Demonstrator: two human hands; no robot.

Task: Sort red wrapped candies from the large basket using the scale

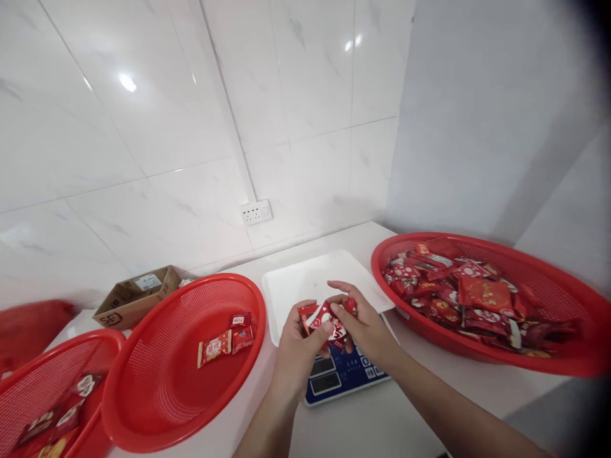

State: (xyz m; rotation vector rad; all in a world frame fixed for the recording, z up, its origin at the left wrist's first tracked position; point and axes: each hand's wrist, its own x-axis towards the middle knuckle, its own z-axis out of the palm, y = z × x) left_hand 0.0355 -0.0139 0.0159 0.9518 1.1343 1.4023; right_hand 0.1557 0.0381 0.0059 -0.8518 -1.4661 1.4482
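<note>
Both hands meet over a digital scale, whose blue panel [351, 372] and white weighing plate [291, 280] show around them. My left hand [298, 337] is closed on a small red packet [308, 315], its thumb pressed on the front. Fingers of my right hand [365, 324] grip a red-and-white patterned packet [331, 321] that overlaps the other one. Whether further packets lie behind these is hidden by the fingers. To the left, a red plastic basket [157, 362] holds several small red snack packets [222, 343].
On the right, a large red basket [563, 280] is heaped with red packets [477, 292]. Another red basket [28, 362] with a few packets stands at the lower left. A cardboard box [138, 296] sits by the tiled wall, below and left of a socket [256, 212].
</note>
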